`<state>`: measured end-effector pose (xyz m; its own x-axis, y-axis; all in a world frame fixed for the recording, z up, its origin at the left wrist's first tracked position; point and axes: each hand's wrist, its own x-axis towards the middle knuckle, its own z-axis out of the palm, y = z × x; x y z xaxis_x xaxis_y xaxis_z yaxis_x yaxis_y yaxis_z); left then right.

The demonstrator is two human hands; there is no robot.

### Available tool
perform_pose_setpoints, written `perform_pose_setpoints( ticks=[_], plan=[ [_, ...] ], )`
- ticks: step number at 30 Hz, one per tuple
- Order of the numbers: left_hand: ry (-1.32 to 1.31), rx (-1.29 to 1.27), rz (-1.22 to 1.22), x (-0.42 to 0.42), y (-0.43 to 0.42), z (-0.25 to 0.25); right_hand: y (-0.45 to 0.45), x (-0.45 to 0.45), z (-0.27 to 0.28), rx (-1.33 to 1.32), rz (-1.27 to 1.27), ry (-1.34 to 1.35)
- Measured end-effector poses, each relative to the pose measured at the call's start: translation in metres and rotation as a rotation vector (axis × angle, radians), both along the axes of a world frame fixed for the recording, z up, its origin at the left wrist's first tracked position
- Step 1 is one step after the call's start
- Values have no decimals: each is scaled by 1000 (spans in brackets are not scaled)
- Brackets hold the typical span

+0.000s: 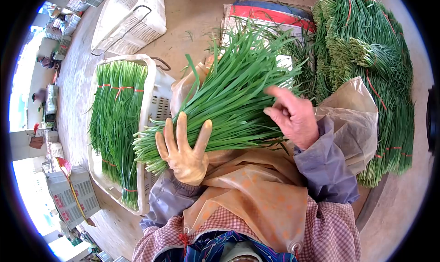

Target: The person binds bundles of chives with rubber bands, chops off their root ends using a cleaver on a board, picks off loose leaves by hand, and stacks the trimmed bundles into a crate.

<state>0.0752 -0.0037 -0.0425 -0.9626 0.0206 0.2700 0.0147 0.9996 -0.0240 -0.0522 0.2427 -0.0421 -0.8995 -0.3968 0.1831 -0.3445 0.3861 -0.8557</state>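
A large loose bunch of long green leafy stalks (pixel 233 97) lies across my lap on an orange-brown plastic apron (pixel 256 184). Its pale cut ends point left, and its leaf tips fan out toward the upper right. My left hand (pixel 184 150), in a yellowish rubber glove, rests on the stalks near the cut ends with its fingers spread. Bare, my right hand (pixel 293 117) is over the leafy side at the right. Its index finger points left, the thumb is apart from it and the other fingers are curled. Nothing shows between them.
A white crate (pixel 151 92) at the left holds tied green bundles (pixel 117 111). Another white crate (pixel 133 21) stands behind it. Many tied bundles (pixel 389 92) are piled at the right. Loose leaves lie on a striped sack (pixel 275 14). Distant people and crates show at far left.
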Motion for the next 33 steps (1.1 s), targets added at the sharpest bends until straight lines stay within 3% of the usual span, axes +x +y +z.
perform_pose_setpoints(
  ticks=[1,4,6,8,11,13,14,15,17,20,22,24,26,28,31,33],
  plan=[
    [-1,-3,7,1,1,0,-4,-5,-21,-30,14,262],
    [45,-36,-23,2,4,-3,-1,-6,-38,-103,-92,175],
    [57,-61,-37,2,4,-4,14,-17,-32,-133,-325,-50],
    [59,-68,-50,3,3,-4,41,-32,-36,-436,-486,-250],
    [63,-52,-70,2,3,-7,28,-26,-12,-8,-587,425],
    [21,-95,-92,0,7,2,5,-4,14,40,-351,480],
    [-7,-123,-89,0,8,7,-7,-4,22,85,1,664],
    [-28,-60,-99,1,8,6,-31,5,20,148,186,717],
    [58,92,-238,8,4,7,-62,9,26,356,490,597],
    [189,428,-596,28,-13,20,-84,-14,-20,451,574,294],
    [113,508,-586,52,-27,17,-81,-19,-37,378,588,162],
    [52,633,-287,69,-40,6,-73,-18,-58,249,572,65],
    [95,605,-63,66,-53,-10,-68,-12,-70,92,500,-137],
    [148,543,11,49,-65,-25,-62,-3,-95,-92,418,-366],
    [77,741,-86,8,-51,-4,-63,11,-103,-232,319,-314],
    [32,1099,-83,-9,-29,4,-62,15,-101,-288,250,-308]
  ],
)
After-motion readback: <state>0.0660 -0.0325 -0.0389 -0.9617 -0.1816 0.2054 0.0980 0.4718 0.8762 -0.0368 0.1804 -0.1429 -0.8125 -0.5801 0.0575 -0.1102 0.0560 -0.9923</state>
